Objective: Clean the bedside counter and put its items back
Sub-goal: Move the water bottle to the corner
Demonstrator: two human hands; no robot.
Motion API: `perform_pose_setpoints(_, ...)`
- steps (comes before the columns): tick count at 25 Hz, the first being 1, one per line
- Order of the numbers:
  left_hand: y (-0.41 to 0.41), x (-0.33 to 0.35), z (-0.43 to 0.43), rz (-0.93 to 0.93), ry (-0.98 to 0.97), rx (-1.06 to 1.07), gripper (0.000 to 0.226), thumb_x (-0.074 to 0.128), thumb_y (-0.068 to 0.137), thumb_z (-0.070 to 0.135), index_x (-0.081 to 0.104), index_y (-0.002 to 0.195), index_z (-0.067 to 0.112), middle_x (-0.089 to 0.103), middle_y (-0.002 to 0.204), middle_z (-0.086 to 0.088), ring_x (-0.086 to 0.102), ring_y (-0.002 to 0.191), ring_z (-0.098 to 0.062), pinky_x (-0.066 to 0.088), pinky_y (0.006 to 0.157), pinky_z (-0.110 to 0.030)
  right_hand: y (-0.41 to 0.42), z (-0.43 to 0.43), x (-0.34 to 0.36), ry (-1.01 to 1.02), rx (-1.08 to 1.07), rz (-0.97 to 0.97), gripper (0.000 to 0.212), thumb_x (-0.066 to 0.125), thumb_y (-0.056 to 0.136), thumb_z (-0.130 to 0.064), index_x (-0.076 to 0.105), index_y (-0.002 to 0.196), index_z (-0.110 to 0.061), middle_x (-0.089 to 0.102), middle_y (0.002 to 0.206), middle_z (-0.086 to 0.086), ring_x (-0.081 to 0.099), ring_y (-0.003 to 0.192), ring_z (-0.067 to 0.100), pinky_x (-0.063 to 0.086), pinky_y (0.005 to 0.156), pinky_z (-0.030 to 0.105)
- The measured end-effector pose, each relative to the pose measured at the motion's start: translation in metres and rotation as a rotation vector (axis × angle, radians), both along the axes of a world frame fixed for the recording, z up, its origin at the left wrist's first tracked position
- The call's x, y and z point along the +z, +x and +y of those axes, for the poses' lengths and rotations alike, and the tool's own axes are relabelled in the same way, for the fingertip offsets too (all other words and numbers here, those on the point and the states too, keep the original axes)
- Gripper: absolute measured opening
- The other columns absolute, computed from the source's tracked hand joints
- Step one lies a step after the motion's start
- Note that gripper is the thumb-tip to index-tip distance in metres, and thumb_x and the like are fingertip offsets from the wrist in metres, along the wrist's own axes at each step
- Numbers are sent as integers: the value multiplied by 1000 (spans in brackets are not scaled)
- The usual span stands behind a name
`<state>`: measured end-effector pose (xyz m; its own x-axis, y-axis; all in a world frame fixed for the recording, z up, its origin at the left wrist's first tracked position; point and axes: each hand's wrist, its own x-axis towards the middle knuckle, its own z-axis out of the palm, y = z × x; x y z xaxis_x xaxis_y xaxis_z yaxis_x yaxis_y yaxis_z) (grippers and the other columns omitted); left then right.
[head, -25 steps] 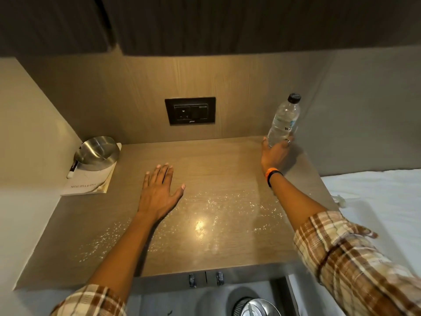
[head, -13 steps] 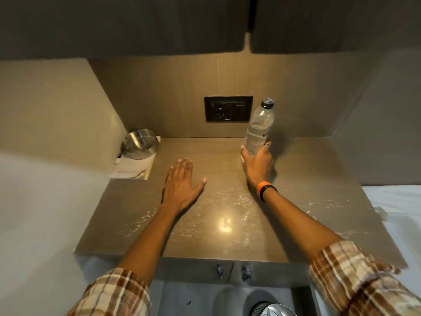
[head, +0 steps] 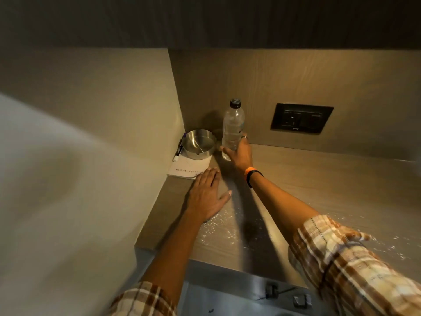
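A clear plastic water bottle (head: 233, 124) with a black cap stands upright near the back left corner of the wooden bedside counter (head: 319, 190). My right hand (head: 240, 153) is wrapped around its lower part. Just left of the bottle sits a round steel ashtray (head: 198, 144) on a white notepad (head: 189, 168), with a pen (head: 178, 150) along the pad's left edge. My left hand (head: 207, 195) lies flat on the counter, fingers spread, fingertips touching the pad's near edge. White droplets or powder (head: 218, 226) speckle the counter's front part.
A black socket panel (head: 301, 118) is set in the back wall right of the bottle. A side wall (head: 102, 110) closes the counter on the left and a dark cabinet (head: 227, 19) hangs overhead. Two small metal fittings (head: 287, 293) sit below the counter's front edge.
My right hand has carried the bottle from the counter's right back corner leftward to beside the ashtray. My left hand stayed flat and slid left up to the notepad. The view swung left.
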<state>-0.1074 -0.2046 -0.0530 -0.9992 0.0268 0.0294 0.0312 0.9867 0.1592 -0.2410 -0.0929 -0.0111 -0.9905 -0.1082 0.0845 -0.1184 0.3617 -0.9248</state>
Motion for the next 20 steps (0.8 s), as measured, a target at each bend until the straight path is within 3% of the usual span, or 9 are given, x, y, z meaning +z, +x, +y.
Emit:
perform_pose_setpoints(4,-6,-7,-4,1,-21,1,86,14,95,73,11,159,15,11,168,-6,7,155,-21,7,127,-45,-20,-18,1,5,-4,-33,59,83,83,-15,49,132,-7,63,125,12,63,118,28,54,103,42)
perform_pose_setpoints(9,-9,-4,-3,21,-26,-1,89,18,92,75,17,158,16,19,167,-7,15,153,-23,8,125,-43,-15,-17,-6,27,-34,-36,58,84,82,-16,54,130,-8,66,125,10,64,117,25,53,103,40)
perform_pose_setpoints(13,-5,10,11,80,25,-19,85,23,93,70,18,157,16,24,165,-9,23,150,-27,14,124,-45,15,31,-9,347,-48,47,79,74,89,-40,38,152,-10,48,151,16,45,141,31,39,119,46)
perform_pose_setpoints(16,-8,24,46,100,61,-99,81,27,95,65,16,158,15,20,166,-8,16,153,-25,12,126,-47,47,103,-3,585,-119,189,76,60,94,-54,39,152,-10,44,154,15,38,146,31,27,126,46)
perform_pose_setpoints(20,-18,37,149,102,104,-292,78,33,98,60,19,157,10,21,165,-11,14,154,-26,7,127,-43,91,235,8,831,-295,195,81,50,95,-63,36,154,-10,36,160,18,30,151,33,15,129,48)
